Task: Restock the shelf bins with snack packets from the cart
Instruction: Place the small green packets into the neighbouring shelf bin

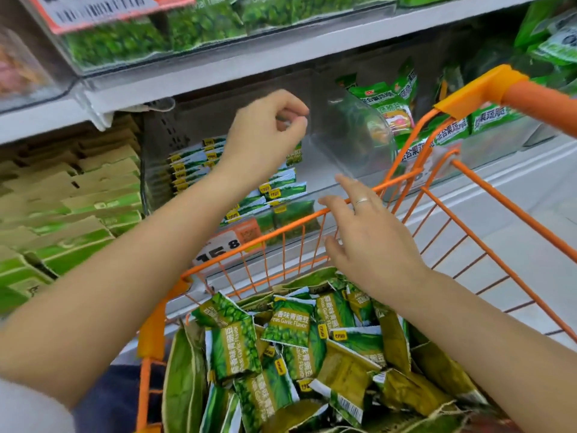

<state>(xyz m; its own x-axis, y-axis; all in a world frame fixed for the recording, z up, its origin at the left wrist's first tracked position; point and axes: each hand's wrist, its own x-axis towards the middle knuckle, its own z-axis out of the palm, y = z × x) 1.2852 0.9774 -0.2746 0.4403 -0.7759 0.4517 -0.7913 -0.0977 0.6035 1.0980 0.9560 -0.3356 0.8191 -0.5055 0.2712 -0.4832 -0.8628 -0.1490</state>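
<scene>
Green garlic-pea packets (290,326) lay heaped in the orange cart (487,248). They looked light, soft and crinkly, so I judged a pinch at a sealed edge best. My left hand (265,135) was curled, seemingly empty, before the shelf bin (343,170); my right hand (371,242) hung open above the heap.

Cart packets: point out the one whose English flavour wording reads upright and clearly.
The packet in the cart's pile centre, just below the right hand, shows "Peas Garlic Flavor" running level. Its left neighbour carries its text sideways.
</scene>
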